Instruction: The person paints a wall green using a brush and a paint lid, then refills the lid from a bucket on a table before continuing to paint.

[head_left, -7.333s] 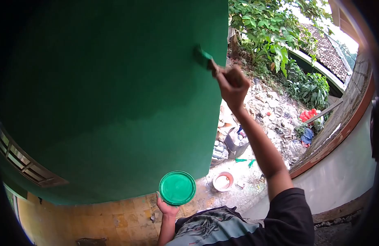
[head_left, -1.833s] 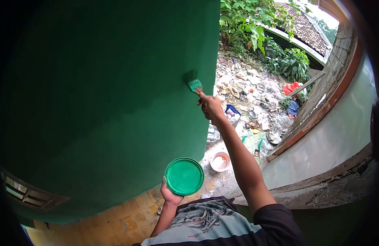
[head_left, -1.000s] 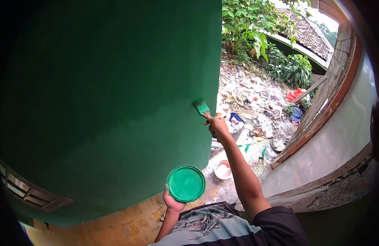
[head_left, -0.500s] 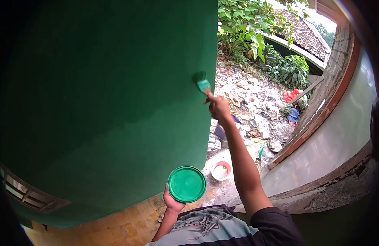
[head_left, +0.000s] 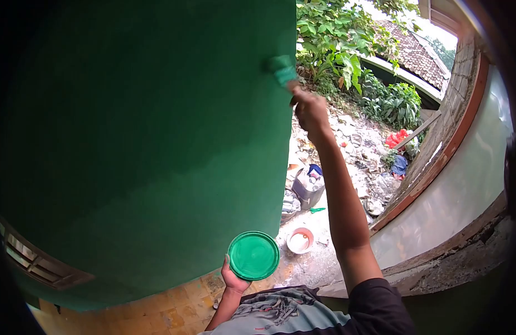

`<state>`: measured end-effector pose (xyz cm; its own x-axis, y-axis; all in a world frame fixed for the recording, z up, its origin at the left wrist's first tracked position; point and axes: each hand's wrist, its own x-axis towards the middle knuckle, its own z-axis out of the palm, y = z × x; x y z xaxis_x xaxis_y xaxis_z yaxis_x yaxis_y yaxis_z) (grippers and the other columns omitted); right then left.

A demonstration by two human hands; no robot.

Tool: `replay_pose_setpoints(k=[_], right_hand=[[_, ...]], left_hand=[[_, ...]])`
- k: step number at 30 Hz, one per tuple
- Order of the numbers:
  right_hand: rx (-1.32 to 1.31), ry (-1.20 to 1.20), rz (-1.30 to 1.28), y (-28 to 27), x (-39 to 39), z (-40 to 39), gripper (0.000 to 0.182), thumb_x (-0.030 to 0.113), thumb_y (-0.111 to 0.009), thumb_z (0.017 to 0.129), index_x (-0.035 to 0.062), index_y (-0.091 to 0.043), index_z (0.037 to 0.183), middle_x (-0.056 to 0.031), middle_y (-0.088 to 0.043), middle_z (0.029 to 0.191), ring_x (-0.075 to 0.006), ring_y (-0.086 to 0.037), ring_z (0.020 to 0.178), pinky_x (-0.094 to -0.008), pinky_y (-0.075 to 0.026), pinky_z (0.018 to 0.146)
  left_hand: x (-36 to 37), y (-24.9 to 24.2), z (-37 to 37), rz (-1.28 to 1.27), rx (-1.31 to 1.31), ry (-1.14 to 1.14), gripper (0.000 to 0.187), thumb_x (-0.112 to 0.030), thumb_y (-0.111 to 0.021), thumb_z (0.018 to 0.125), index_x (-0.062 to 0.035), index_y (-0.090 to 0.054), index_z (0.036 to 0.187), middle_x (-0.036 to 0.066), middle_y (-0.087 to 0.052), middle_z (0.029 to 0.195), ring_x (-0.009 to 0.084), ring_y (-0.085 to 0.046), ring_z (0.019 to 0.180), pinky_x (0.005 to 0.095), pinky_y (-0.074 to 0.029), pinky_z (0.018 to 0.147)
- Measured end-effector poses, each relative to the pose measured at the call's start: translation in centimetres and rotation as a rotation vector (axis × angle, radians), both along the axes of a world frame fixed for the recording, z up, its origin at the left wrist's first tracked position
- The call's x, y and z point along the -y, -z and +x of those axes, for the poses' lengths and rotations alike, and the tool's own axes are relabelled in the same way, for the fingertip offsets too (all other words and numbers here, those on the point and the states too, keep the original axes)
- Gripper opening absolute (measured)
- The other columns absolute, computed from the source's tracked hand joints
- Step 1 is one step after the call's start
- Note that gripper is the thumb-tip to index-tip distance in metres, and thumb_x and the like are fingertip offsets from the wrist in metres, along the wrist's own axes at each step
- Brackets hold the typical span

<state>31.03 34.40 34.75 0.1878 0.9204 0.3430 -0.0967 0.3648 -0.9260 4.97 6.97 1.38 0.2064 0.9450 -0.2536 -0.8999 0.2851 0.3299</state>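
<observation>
A large green-painted wall (head_left: 146, 128) fills the left and middle of the view. My right hand (head_left: 309, 109) is raised and grips a paintbrush (head_left: 282, 70) whose green bristles press against the wall near its right edge; the brush is blurred. Lower down, my left hand (head_left: 233, 280) holds a round tub of green paint (head_left: 253, 255) from below, close to my chest.
Far below lie rubble and litter, a dark bucket (head_left: 308, 190) and a pale round bowl (head_left: 300, 240). Leafy plants (head_left: 347, 44) grow at the top right. A curved grey ledge with a brown rim (head_left: 436, 167) runs along the right. Yellow tiles (head_left: 169, 312) show below the wall.
My right hand has swept the brush upward along the wall's right edge. The paint tub in my left hand has stayed about where it was.
</observation>
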Motion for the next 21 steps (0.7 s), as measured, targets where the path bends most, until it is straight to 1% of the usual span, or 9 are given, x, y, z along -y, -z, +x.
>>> replay_pose_setpoints(k=[3, 4, 8, 10, 11, 12, 14, 16, 21], right_hand=[[-0.121, -0.023, 0.100, -2.1, 1.0, 0.2, 0.042, 0.036, -0.058, 0.104, 0.0026, -0.067, 0.080, 0.0041, -0.042, 0.050, -0.0070, -0.032, 0.037, -0.0279, -0.021, 0.037], [0.019, 0.005, 0.180, 1.2, -1.8, 0.4, 0.042, 0.037, -0.059, 0.104, 0.0020, -0.068, 0.082, 0.0040, -0.042, 0.050, -0.0075, -0.032, 0.036, -0.0283, -0.021, 0.036], [0.054, -0.023, -0.359, 11.4, -1.1, 0.3, 0.052, 0.047, -0.066, 0.099, -0.0013, -0.073, 0.081, 0.0018, -0.041, 0.048, -0.0099, -0.035, 0.036, -0.0278, -0.028, 0.037], [0.377, 0.088, -0.294, 20.4, -1.5, 1.1, 0.051, 0.041, -0.055, 0.107, -0.0037, -0.075, 0.091, -0.0019, -0.046, 0.051, -0.0125, -0.044, 0.043, -0.0321, -0.039, 0.044], [0.201, 0.096, -0.490, 20.8, 1.5, 0.2, 0.050, 0.039, -0.054, 0.106, -0.0034, -0.076, 0.092, -0.0047, -0.051, 0.054, -0.0134, -0.046, 0.047, -0.0341, -0.041, 0.048], [0.317, 0.059, -0.448, 25.4, 2.6, 1.0, 0.051, 0.043, -0.063, 0.100, -0.0037, -0.071, 0.082, -0.0051, -0.052, 0.055, -0.0140, -0.045, 0.047, -0.0347, -0.036, 0.046], [0.173, 0.058, -0.658, 28.8, 6.3, 0.6, 0.049, 0.042, -0.071, 0.094, 0.0084, -0.055, 0.062, -0.0010, -0.049, 0.052, -0.0140, -0.044, 0.042, -0.0355, -0.028, 0.041], [0.123, 0.001, -0.804, 32.4, 8.7, 0.4, 0.046, 0.041, -0.072, 0.094, 0.0075, -0.056, 0.067, 0.0037, -0.042, 0.050, -0.0112, -0.033, 0.035, -0.0324, -0.022, 0.037], [0.251, -0.217, -1.023, 37.2, 10.6, -0.9, 0.044, 0.040, -0.064, 0.099, -0.0001, -0.065, 0.079, 0.0014, -0.039, 0.048, -0.0108, -0.031, 0.033, -0.0310, -0.018, 0.035]], left_hand=[[-0.4, -0.3, 0.2, 0.022, -0.015, 0.003, 0.075, -0.060, -0.051, 0.100, -0.0085, -0.045, 0.154, 0.017, -0.048, 0.156, 0.0393, -0.047, 0.141, 0.0596, -0.037, 0.118], [-0.3, -0.1, 0.2, 0.024, -0.004, 0.004, 0.075, -0.060, -0.052, 0.100, -0.0085, -0.045, 0.154, 0.017, -0.048, 0.156, 0.0392, -0.047, 0.141, 0.0595, -0.037, 0.118], [0.5, -0.4, 0.3, 0.036, 0.013, -0.008, 0.074, -0.059, -0.052, 0.100, -0.0085, -0.045, 0.154, 0.017, -0.048, 0.156, 0.0391, -0.047, 0.141, 0.0594, -0.036, 0.118], [0.4, -0.1, 0.4, 0.057, 0.017, -0.039, 0.074, -0.059, -0.051, 0.100, -0.0085, -0.045, 0.154, 0.017, -0.048, 0.156, 0.0392, -0.047, 0.141, 0.0594, -0.036, 0.118], [0.7, 0.3, 0.1, 0.035, 0.015, -0.043, 0.073, -0.059, -0.050, 0.101, -0.0083, -0.045, 0.154, 0.018, -0.048, 0.156, 0.0393, -0.048, 0.141, 0.0592, -0.036, 0.118], [0.9, 0.6, 0.0, 0.013, 0.015, -0.049, 0.072, -0.058, -0.049, 0.101, -0.0082, -0.045, 0.153, 0.018, -0.049, 0.155, 0.0395, -0.048, 0.141, 0.0589, -0.036, 0.118], [0.6, 1.1, 0.1, 0.014, 0.013, -0.093, 0.072, -0.058, -0.048, 0.102, -0.0079, -0.046, 0.153, 0.018, -0.049, 0.155, 0.0392, -0.048, 0.140, 0.0585, -0.037, 0.118], [0.6, 1.6, 0.0, 0.008, 0.017, -0.193, 0.071, -0.058, -0.047, 0.103, -0.0077, -0.046, 0.153, 0.018, -0.050, 0.154, 0.0390, -0.049, 0.140, 0.0581, -0.037, 0.118], [1.5, 2.0, -0.5, -0.057, 0.109, -0.284, 0.068, -0.055, -0.046, 0.104, -0.0073, -0.048, 0.152, 0.017, -0.052, 0.153, 0.0368, -0.050, 0.139, 0.0568, -0.039, 0.118]])
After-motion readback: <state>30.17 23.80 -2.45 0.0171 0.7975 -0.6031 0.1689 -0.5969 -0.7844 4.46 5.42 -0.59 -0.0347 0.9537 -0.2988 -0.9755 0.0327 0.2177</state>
